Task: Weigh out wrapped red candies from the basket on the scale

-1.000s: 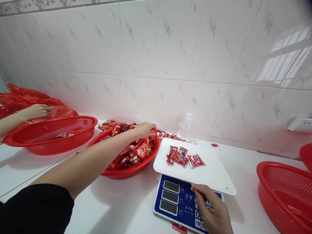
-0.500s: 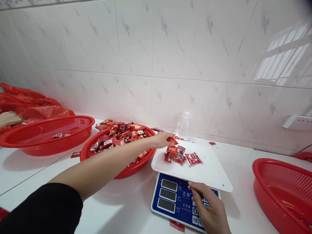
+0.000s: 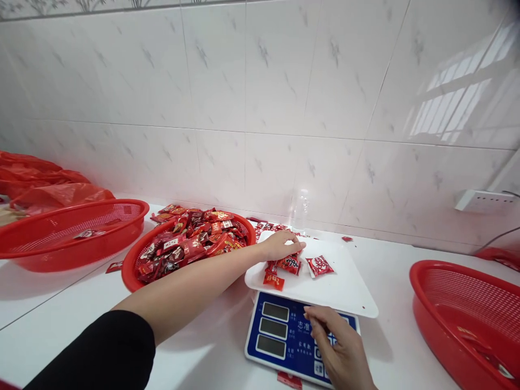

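Candy packets arranged about a blue-and-white scale (image 3: 300,346). On the scale's white tray (image 3: 343,290), a cluster of packets (image 3: 290,264) is partly covered by the left hand (image 3: 281,246), which is extended palm down from the left; its fingers are bent, and whether a packet is pinched beneath them cannot be told. An orange-red packet (image 3: 273,281) is seen at the scale's tray edge, nearer the wearer than this hand, while a red-and-white packet (image 3: 319,266) is set apart to its right. The right hand (image 3: 339,344) is placed over the scale's keys, below the packets, its fingers curled and thumb and forefinger brought together. To the scale's left, a heaped basket (image 3: 129,269) is crossed by the left forearm; to its right, another red basket (image 3: 430,319) is shown.
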`<action>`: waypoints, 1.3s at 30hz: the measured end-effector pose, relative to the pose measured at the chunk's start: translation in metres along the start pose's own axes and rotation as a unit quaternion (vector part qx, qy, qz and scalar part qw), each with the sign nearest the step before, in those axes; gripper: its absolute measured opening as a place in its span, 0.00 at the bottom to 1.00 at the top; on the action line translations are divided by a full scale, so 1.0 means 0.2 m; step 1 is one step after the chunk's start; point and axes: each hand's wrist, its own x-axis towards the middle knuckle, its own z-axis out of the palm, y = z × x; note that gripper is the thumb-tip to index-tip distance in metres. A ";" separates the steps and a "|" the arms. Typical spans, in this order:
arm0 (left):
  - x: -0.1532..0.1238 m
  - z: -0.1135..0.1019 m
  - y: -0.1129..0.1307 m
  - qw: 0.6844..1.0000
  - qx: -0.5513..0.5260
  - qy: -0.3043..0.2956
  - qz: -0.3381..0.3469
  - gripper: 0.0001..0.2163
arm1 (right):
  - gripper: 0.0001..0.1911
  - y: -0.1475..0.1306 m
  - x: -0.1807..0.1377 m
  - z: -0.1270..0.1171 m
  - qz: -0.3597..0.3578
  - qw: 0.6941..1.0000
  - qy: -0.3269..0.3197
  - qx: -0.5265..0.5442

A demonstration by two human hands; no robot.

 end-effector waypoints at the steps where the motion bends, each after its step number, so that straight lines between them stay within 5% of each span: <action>1: -0.01 0.01 0.00 1.000 0.007 -0.001 -0.002 0.21 | 0.10 0.00 0.00 0.00 0.000 1.000 -0.001 0.002; 6: -0.06 0.07 0.00 0.994 0.081 -0.079 0.006 0.30 | 0.10 -0.01 0.00 0.00 -0.005 1.000 -0.002 0.006; 10: -0.07 0.09 0.02 0.982 0.131 -0.125 0.051 0.26 | 0.10 -0.01 0.00 0.01 -0.006 1.000 0.003 0.006; 15: -0.04 0.08 0.09 0.992 0.095 -0.079 0.033 0.31 | 0.10 -0.01 0.01 0.02 -0.003 0.999 0.022 0.022; 19: 0.01 0.16 0.17 0.986 0.107 -0.091 0.093 0.34 | 0.10 -0.02 0.02 0.02 -0.002 0.999 0.026 0.024; 23: 0.03 0.24 0.21 0.970 0.165 -0.135 0.120 0.30 | 0.09 -0.01 0.02 0.02 -0.005 0.999 0.028 0.019; 29: -0.10 0.17 0.16 0.970 0.176 -0.085 0.141 0.18 | 0.10 -0.02 0.01 0.02 -0.012 0.999 0.021 0.026; 35: -0.26 0.05 0.07 0.992 0.124 0.017 0.017 0.24 | 0.11 -0.05 0.01 0.02 -0.022 0.999 -0.010 0.027; 39: -0.27 0.03 0.03 0.990 0.126 -0.005 -0.063 0.33 | 0.13 -0.05 0.02 0.00 -0.034 0.999 -0.030 0.016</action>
